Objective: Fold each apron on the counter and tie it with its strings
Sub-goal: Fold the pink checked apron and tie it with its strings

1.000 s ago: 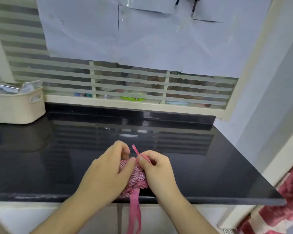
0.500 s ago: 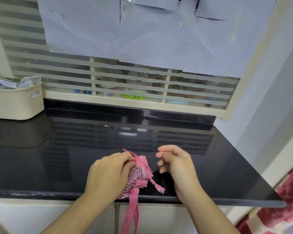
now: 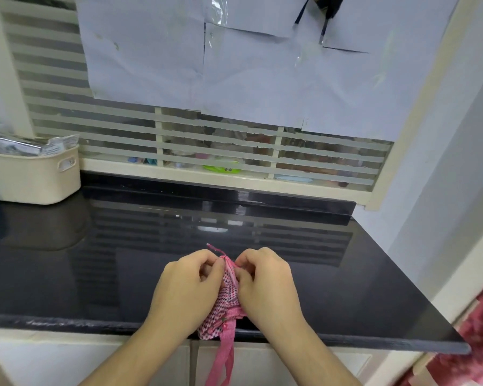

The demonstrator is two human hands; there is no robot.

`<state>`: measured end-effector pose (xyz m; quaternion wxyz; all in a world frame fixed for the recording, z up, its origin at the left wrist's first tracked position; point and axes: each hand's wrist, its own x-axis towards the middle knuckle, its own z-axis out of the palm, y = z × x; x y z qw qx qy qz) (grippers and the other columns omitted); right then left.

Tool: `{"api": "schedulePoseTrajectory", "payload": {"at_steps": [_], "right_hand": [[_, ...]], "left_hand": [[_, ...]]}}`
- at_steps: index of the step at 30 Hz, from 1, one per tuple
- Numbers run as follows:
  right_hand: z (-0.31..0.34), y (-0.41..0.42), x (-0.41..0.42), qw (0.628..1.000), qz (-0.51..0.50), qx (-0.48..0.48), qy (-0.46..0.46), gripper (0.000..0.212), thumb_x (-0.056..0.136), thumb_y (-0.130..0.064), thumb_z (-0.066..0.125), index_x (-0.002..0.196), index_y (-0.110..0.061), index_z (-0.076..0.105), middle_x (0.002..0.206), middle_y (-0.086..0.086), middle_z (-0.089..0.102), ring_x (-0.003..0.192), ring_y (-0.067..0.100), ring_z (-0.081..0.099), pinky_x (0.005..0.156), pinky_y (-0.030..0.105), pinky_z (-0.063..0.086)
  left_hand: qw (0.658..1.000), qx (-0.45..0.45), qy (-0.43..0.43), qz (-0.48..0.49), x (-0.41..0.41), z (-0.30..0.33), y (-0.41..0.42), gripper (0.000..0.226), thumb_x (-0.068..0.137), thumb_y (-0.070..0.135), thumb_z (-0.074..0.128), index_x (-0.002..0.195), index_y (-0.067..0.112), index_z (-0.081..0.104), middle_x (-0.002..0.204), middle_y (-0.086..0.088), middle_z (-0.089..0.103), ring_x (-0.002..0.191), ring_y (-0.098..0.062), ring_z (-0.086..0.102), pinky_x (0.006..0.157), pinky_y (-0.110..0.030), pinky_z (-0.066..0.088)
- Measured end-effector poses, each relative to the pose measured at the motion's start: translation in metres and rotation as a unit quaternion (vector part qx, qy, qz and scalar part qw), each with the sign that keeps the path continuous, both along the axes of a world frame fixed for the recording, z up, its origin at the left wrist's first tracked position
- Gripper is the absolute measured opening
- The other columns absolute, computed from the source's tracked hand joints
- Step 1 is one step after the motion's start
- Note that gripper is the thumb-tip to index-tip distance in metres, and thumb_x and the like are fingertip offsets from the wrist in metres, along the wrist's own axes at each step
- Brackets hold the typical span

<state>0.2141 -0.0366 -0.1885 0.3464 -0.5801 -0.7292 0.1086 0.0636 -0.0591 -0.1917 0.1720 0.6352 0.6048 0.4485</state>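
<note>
A small folded bundle of pink checked apron (image 3: 225,305) lies at the front edge of the black counter (image 3: 67,274). My left hand (image 3: 187,291) grips its left side with curled fingers. My right hand (image 3: 265,288) pinches the pink string (image 3: 229,267) at the bundle's top. A short string end (image 3: 214,248) sticks up behind my fingers. A loop of pink strap (image 3: 223,360) hangs down over the counter's front edge. Most of the bundle is hidden between my hands.
A cream plastic basket (image 3: 31,176) with packets stands at the back left of the counter. A slatted window with taped paper sheets (image 3: 234,68) rises behind. Red-and-white cloth (image 3: 477,341) shows at the lower right, beyond the counter's right end.
My right hand let go of the string and lifted off to the right, then came back onto the bundle and now pinches the string at its top. My left hand kept its grip.
</note>
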Motion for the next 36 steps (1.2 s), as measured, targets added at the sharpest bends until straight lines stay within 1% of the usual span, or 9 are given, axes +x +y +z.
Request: {"api": "schedulePoseTrajectory", "payload": {"at_steps": [4,8,12,15,19,24,27,30,36], "right_hand": [[0.0,0.0,0.001,0.999,0.034,-0.001,0.006,0.019,0.093,-0.013,0.062,0.083,-0.026,0.073,0.085,-0.012,0.057,0.08,0.009,0.058,0.065,0.022,0.05],[-0.002,0.001,0.004,0.998,0.035,-0.053,0.031,0.026,0.09,-0.011,0.064,0.071,-0.028,0.066,0.072,-0.008,0.063,0.074,0.009,0.058,0.059,0.017,0.045],[-0.01,-0.002,0.003,0.992,0.028,-0.085,0.092,0.019,0.091,-0.01,0.071,0.077,-0.023,0.075,0.072,-0.006,0.07,0.074,0.01,0.063,0.06,0.015,0.048],[-0.012,-0.002,0.003,0.987,0.016,-0.096,0.126,0.014,0.09,-0.017,0.078,0.078,-0.024,0.077,0.071,-0.006,0.071,0.072,0.008,0.065,0.062,0.015,0.05],[-0.014,-0.007,-0.002,0.983,0.001,-0.076,0.17,0.018,0.089,-0.02,0.08,0.073,-0.023,0.071,0.07,-0.006,0.069,0.067,0.011,0.064,0.061,0.019,0.05],[-0.008,-0.012,0.003,0.96,0.044,-0.027,0.274,0.024,0.089,-0.006,0.077,0.073,-0.025,0.074,0.072,-0.007,0.069,0.069,0.009,0.063,0.067,0.017,0.048],[-0.003,-0.009,0.003,0.957,0.063,0.024,0.283,0.025,0.082,0.001,0.081,0.074,-0.022,0.078,0.091,-0.005,0.069,0.083,0.018,0.067,0.07,0.018,0.05],[0.003,-0.004,0.003,0.951,0.075,0.003,0.3,0.023,0.08,0.004,0.082,0.073,-0.018,0.079,0.092,-0.005,0.069,0.084,0.015,0.068,0.07,0.016,0.05],[0.014,0.003,0.008,0.964,0.097,-0.099,0.227,0.029,0.097,-0.016,0.069,0.068,-0.019,0.072,0.066,0.004,0.069,0.057,0.011,0.059,0.057,0.025,0.047]], "left_hand": [[0.997,0.01,0.018,-0.076,0.003,0.004,-0.001,0.015,0.098,0.025,0.068,0.088,0.036,0.072,0.08,0.018,0.071,0.085,-0.003,0.068,0.073,-0.019,0.053],[0.982,-0.03,-0.16,-0.094,0.004,0.004,0.002,0.021,0.099,0.009,0.065,0.085,0.02,0.075,0.077,0.001,0.074,0.07,-0.009,0.068,0.072,-0.024,0.055],[0.868,-0.048,-0.485,-0.098,0.001,0.013,0.008,0.019,0.1,0.003,0.059,0.091,0.0,0.076,0.075,-0.014,0.066,0.062,-0.019,0.057,0.061,-0.027,0.053],[0.806,-0.038,-0.586,-0.077,0.0,0.018,0.013,0.017,0.102,0.007,0.056,0.099,0.002,0.072,0.074,-0.01,0.065,0.056,-0.016,0.054,0.052,-0.026,0.047],[0.881,-0.063,-0.469,-0.007,0.008,0.005,0.011,0.017,0.105,0.01,0.057,0.099,0.003,0.071,0.07,-0.013,0.064,0.048,-0.018,0.048,0.042,-0.027,0.038],[0.977,-0.071,-0.2,-0.005,0.019,-0.004,0.011,0.024,0.099,0.021,0.067,0.077,0.022,0.076,0.061,0.001,0.072,0.053,-0.007,0.063,0.059,-0.033,0.052],[0.988,-0.078,-0.106,-0.081,0.022,-0.005,0.008,0.028,0.092,0.018,0.066,0.082,0.04,0.079,0.058,0.006,0.064,0.055,-0.005,0.055,0.059,-0.027,0.047],[0.978,-0.094,-0.12,-0.144,0.017,-0.009,0.008,0.029,0.092,0.014,0.064,0.097,0.038,0.08,0.059,0.008,0.05,0.06,-0.009,0.042,0.063,-0.032,0.041],[0.974,-0.115,-0.128,-0.148,0.01,-0.002,0.005,0.03,0.102,0.015,0.064,0.076,0.022,0.076,0.077,0.002,0.077,0.065,-0.003,0.064,0.071,-0.028,0.049]]}}
